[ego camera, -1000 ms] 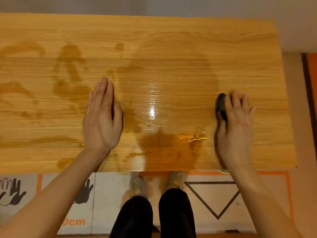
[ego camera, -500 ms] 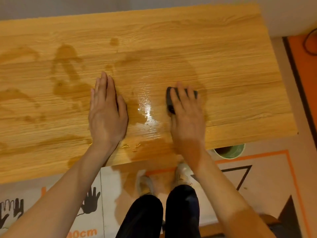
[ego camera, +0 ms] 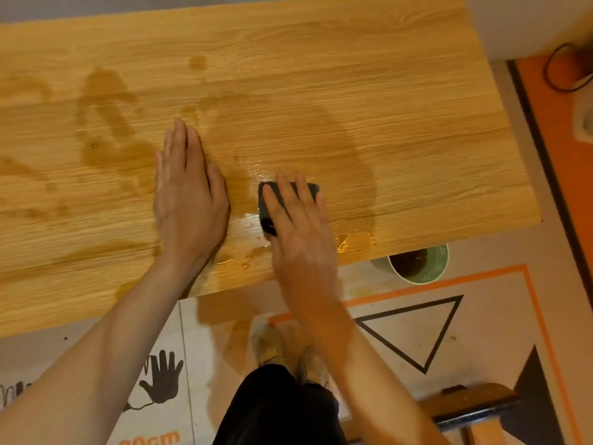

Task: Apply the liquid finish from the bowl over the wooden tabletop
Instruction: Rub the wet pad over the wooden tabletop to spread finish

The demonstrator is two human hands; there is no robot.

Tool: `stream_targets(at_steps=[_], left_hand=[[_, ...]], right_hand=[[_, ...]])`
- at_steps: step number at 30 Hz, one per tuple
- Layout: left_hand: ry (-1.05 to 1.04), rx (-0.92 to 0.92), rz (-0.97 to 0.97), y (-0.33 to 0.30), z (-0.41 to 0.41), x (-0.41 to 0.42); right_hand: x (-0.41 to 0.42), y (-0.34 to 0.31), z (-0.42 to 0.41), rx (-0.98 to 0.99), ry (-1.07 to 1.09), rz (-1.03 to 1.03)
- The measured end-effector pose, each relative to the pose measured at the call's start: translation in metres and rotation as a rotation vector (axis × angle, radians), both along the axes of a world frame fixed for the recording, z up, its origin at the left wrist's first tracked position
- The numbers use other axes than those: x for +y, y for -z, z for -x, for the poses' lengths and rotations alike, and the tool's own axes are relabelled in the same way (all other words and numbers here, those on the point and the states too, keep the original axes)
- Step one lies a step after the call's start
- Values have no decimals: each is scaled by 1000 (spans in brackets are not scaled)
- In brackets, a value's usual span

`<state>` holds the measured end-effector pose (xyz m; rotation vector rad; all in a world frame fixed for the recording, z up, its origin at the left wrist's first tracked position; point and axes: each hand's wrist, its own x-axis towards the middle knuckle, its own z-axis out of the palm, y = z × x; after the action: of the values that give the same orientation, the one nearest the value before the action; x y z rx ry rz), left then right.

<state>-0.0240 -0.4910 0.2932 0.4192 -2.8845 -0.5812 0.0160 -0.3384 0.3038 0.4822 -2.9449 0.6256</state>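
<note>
Our right hand (ego camera: 298,232) presses a soft, squishy dark sponge (ego camera: 288,200) flat on the wet, slippery tabletop (ego camera: 385,123); left hand (ego camera: 187,200) lies open. The bowl (ego camera: 420,264) sits on the floor.

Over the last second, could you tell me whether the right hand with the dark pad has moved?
Yes. The right hand slid the dark pad leftward, toward the resting left hand.

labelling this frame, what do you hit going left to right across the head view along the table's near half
dark wet stain → left hand, flat on the tabletop → black sponge under the right hand → shiny puddle → green bowl below the table edge
</note>
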Motion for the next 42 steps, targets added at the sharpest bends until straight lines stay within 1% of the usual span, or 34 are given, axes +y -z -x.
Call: stream_targets(at_steps=[2,6,7,9,11,13,16,18,20,22,23,25,27,28,29,30,32,34,36,38,39,40,42], left_hand=[[6,-6,-14,-1,2,-2],[76,-24,-102,-5,-4,-9],[102,-24,-107,-6,-9,-12],[147,-25,-95,-8,-22,-19],[172,-41,-74,-9,-37,-23],[176,-56,-51,-9,-48,-24],[182,-62,-3,-7,-55,-20],[165,-37,5,-5,-56,-17],[151,-28,3,-4,-57,-16],[147,-27,4,-4,-57,-16],[144,-26,5,-4,-58,-16],[135,-26,6,-4,-58,-14],[125,-27,6,-5,-57,-13],[120,-26,5,-4,-57,-13],[116,-24,3,-4,-57,-14],[115,-23,-1,-4,-57,-14],[118,-23,-15,-5,-57,-15],[119,-22,-19,-4,-57,-14],[114,-25,-22,-3,-57,-15],[107,-20,-42,-2,-58,-16],[108,-18,-57,-2,-58,-17],[111,-14,-72,-2,-58,-17],[113,-4,-94,-1,-58,-18]], right_hand=[[44,-1,14,-35,6,20],[142,-5,28,-48,327,50],[149,-6,28,-45,395,68],[134,-6,27,-35,470,88],[99,-4,19,-19,424,23],[54,-2,0,29,270,-34],[3,1,-32,2,57,12],[12,2,-32,2,-82,5],[52,6,-19,-5,-187,3],[105,4,-4,2,-152,35],[131,4,1,25,-84,51],[169,2,7,31,124,81],[169,4,5,25,332,138],[155,7,2,43,389,147],[136,9,-3,63,394,135],[112,12,-12,79,350,126],[64,13,-34,76,194,148],[33,12,-51,44,49,164],[29,12,-52,36,-69,172],[51,15,-41,67,-157,131],[67,18,-36,86,-141,115],[85,20,-31,104,-77,117],[115,25,-25,140,153,194]])
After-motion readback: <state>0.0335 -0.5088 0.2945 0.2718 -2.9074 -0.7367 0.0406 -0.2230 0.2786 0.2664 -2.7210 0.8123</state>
